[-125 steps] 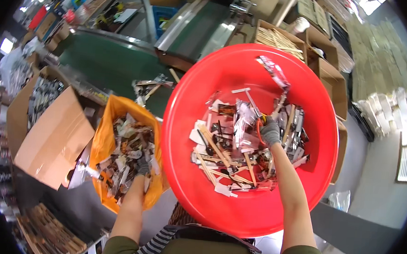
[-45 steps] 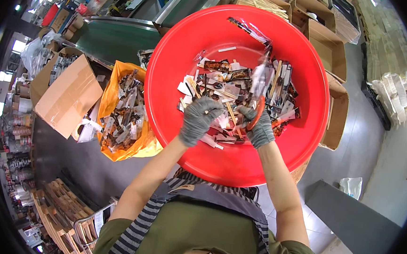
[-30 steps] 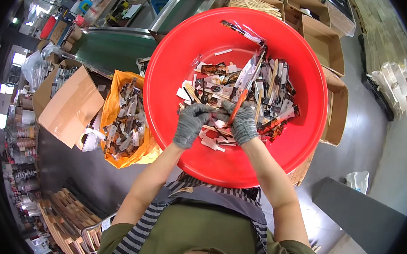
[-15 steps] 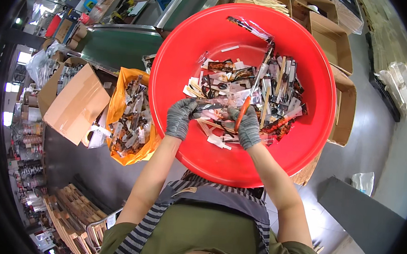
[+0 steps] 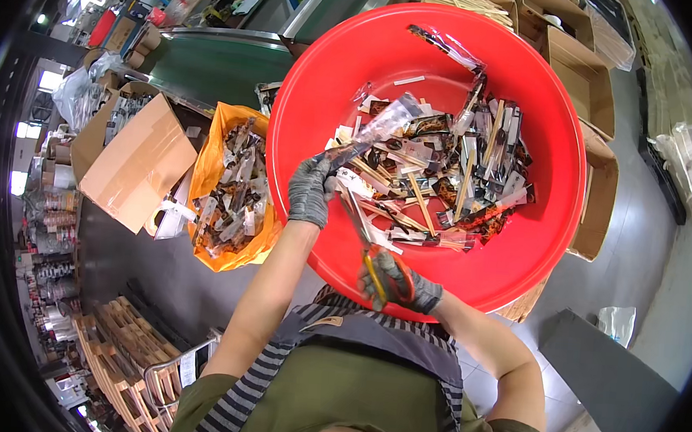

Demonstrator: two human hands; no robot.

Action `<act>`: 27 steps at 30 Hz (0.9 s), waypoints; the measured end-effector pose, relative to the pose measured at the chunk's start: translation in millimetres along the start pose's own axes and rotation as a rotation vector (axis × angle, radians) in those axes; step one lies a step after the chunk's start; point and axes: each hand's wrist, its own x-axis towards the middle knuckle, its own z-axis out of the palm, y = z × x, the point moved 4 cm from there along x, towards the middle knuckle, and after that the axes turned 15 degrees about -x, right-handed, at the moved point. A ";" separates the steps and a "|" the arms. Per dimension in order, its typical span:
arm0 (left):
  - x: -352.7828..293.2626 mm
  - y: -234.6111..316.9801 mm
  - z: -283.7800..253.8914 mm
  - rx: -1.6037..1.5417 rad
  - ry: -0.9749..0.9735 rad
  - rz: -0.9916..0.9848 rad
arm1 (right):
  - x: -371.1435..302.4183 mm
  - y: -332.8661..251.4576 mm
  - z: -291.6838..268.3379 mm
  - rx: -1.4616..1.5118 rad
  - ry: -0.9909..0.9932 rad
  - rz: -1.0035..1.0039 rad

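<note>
My left hand (image 5: 310, 191), in a grey glove, pinches one end of a long clear-and-black plastic packet (image 5: 386, 123), which slants up over the pile. My right hand (image 5: 405, 288), also gloved, grips scissors (image 5: 371, 267) with orange and yellow handles, near the basin's front rim. Their blades point up and left, toward the left hand, apart from the packet. Under both hands is a big red basin (image 5: 553, 178). Inside lies a loose heap of cutlery packets (image 5: 487, 206), wooden chopsticks (image 5: 421, 205), black spoons and paper slips.
Left of the basin stands an orange sack (image 5: 215, 135) full of similar packets, with an open cardboard box (image 5: 137, 165) beside it. More cardboard boxes (image 5: 580, 80) line the right side. Behind runs a green conveyor belt (image 5: 204, 70). Wooden pallets (image 5: 123, 361) lie at lower left.
My right hand has drawn back from the pile toward my body with the scissors, whose blades now point up-left. The packet in my left hand has swung from level to slanting upward.
</note>
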 end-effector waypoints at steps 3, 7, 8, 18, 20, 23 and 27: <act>0.1 6.5 -7.3 0.274 0.147 0.092 | 21.1 2.0 13.1 0.106 -0.047 -0.027; -0.5 2.9 -19.9 0.274 0.080 0.101 | 35.6 -20.6 26.3 0.199 0.009 -0.072; -2.7 -0.5 -19.4 0.188 0.034 0.079 | 35.8 -25.6 30.0 0.248 0.010 -0.084; -12.7 -8.5 -28.9 0.079 0.033 0.123 | 54.9 -17.1 25.4 0.577 -0.214 0.062; -13.9 -3.2 -33.2 0.079 0.024 0.131 | 51.1 -20.4 26.0 0.465 -0.130 0.021; -14.3 1.3 -37.0 0.073 0.004 0.118 | 43.4 -34.2 37.7 0.282 0.035 -0.023; -15.5 3.9 -34.9 0.180 -0.014 0.126 | 55.1 -32.7 34.9 0.087 0.192 0.043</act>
